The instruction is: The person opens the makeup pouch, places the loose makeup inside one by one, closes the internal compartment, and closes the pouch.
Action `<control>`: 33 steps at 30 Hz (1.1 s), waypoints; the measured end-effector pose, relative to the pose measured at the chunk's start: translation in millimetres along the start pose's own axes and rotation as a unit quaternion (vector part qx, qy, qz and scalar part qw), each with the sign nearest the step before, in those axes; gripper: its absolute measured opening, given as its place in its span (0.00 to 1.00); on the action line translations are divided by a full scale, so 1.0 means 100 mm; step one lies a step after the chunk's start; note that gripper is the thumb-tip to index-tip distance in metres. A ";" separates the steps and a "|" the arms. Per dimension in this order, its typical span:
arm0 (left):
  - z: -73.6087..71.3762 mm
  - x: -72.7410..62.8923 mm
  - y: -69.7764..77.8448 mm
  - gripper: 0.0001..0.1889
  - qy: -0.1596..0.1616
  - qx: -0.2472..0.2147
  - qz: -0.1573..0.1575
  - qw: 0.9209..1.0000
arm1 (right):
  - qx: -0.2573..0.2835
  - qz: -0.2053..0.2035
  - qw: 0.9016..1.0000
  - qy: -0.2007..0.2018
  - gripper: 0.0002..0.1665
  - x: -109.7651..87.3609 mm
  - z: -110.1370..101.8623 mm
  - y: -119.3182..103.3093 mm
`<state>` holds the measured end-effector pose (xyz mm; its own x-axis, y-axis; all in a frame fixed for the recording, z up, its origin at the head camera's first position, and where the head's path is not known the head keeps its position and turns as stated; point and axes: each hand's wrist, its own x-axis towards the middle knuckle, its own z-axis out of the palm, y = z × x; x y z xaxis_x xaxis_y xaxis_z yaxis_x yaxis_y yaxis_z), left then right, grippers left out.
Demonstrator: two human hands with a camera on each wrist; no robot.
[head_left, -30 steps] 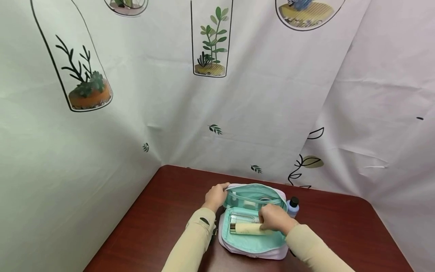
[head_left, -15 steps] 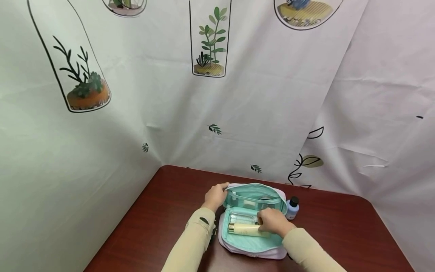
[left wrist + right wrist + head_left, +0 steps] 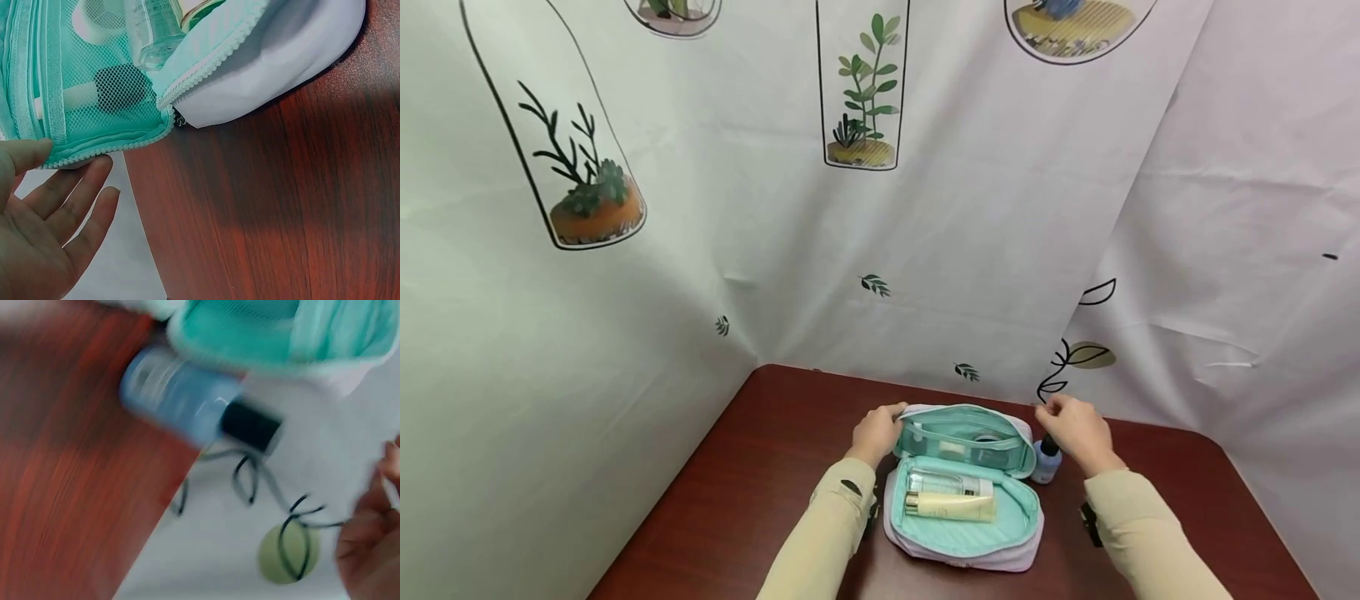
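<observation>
A white toiletry bag [image 3: 958, 542] with a teal lining lies unzipped on the table. My left hand [image 3: 876, 435] holds the left edge of its raised lid [image 3: 100, 134], thumb on the inner side and fingers behind. A cream-yellow tube with a gold cap [image 3: 951, 506] lies in the bag, beside a clear bottle [image 3: 936, 482]. Right of the bag stands a blue bottle [image 3: 181, 394] with a black cap [image 3: 250, 425]. My right hand [image 3: 1078, 432] is just above and behind that cap, fingers loosely bent; the right wrist view shows it apart from the bottle.
Behind the lid's mesh pocket are a black-and-white item [image 3: 122, 87] and a round white one [image 3: 100, 22]. The dark red wooden table [image 3: 760, 483] ends at a white patterned cloth [image 3: 925, 292] at the back and left.
My right hand has let go of the yellow tube, left in the bag, and moved right and back to the blue bottle. My left hand has stayed on the lid.
</observation>
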<state>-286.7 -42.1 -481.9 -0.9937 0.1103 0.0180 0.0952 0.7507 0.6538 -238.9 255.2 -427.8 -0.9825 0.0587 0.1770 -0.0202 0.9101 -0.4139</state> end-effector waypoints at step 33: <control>0.02 0.01 -0.02 0.19 0.005 0.000 -0.003 1.000 | -0.041 -0.005 0.996 -0.079 0.13 -0.15 0.07 0.38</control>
<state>-287.6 -41.8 -484.8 -0.9947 0.1000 0.0220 0.0899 0.7511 0.6540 -226.3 286.0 -452.0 -0.9993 -0.0101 0.0352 -0.0214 0.9410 -0.3376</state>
